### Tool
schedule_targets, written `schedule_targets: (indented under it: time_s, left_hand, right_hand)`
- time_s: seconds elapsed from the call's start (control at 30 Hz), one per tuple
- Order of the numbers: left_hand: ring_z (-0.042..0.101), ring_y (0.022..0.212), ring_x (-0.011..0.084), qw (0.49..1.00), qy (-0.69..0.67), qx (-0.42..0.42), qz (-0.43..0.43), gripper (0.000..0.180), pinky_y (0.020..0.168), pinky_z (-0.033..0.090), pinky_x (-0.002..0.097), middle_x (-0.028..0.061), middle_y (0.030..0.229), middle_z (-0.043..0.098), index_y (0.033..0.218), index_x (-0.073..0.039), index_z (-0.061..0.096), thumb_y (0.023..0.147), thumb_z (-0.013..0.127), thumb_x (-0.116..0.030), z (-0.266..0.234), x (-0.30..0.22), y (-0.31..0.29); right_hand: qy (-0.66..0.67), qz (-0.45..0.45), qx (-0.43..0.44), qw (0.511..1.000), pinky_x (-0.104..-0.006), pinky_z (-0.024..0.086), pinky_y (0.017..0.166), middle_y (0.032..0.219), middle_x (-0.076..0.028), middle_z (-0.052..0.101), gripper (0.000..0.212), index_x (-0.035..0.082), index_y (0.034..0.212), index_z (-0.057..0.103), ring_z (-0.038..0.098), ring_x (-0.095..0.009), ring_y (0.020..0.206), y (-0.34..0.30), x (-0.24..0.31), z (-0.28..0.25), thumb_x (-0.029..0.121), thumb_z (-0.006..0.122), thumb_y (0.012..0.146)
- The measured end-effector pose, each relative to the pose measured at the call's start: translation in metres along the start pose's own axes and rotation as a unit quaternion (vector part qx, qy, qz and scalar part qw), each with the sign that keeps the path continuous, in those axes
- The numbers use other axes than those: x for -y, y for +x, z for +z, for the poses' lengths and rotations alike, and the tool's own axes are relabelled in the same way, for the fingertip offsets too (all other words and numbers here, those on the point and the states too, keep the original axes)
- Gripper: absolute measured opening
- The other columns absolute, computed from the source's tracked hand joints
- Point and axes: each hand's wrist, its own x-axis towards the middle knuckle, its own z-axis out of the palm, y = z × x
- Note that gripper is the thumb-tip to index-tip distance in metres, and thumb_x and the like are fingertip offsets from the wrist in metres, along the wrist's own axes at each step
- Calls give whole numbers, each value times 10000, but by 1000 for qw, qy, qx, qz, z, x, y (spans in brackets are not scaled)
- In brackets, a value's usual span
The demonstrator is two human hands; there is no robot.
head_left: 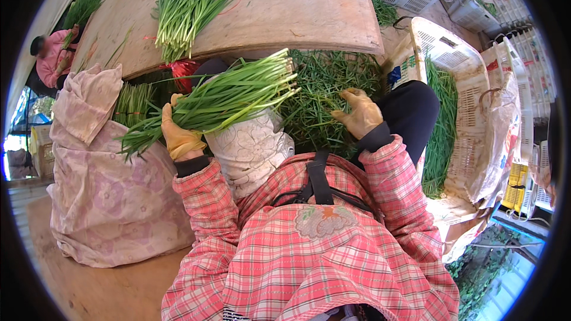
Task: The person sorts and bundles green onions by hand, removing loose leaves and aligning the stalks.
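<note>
A loose bunch of garlic chives (241, 94) lies across my left thigh, its pale cut ends pointing right and its leaf tips drooping left. My left hand (178, 135), in a tan glove, is closed around the leafy part, and some fingers are hidden under the leaves. To the right, my right hand (360, 116), gloved the same way, holds nothing. Its fingers are parted and half bent, over a heap of loose green leaves (321, 122) between my knees. A patterned pale cloth (253, 148) covers my left leg under the chives.
Ahead is a wooden board (297, 9) bearing a larger chive bundle (193, 9) and red ties. At right stands a white plastic crate (467, 119) with chives inside. A floral cloth (113, 184) covers something at left, beside tied chives (132, 102). Another person (53, 56) sits far left.
</note>
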Motion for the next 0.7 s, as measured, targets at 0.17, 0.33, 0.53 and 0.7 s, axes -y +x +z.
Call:
schedule_targets:
  time_s: [0.17,0.33,0.53,0.7]
  left_hand:
    - [601,923,223,998,-29,10,-47,261,820,487,396,70,1012,635,1022,-66,610,881,478,-241,-5,17,9]
    - [577,972,244,999,20,-9,-45,267,855,467,412,71,1060,618,1032,-81,614,879,486,-259,6,24,-5]
    - [557,1019,246,997,-64,-15,-37,311,883,453,419,68,1112,597,1103,-63,582,903,447,-258,-8,21,5]
    - [564,1012,245,999,-9,-38,-21,319,888,452,404,73,1092,608,1131,-54,567,904,443,-242,0,22,-1]
  right_hand:
    - [481,102,15,871,-304,500,746,1084,-195,568,697,-65,1276,368,589,-215,950,18,45,49,256,713,763]
    - [602,134,104,781,-196,411,548,742,-28,579,275,-27,1032,576,505,-77,634,30,82,33,140,626,820]
    - [683,78,140,712,-175,277,412,681,-29,588,188,-31,922,629,410,-48,472,-3,51,-17,110,552,825]
    - [519,130,125,835,-185,400,512,787,-72,611,333,-65,1036,569,512,-90,576,-9,34,-27,190,633,831]
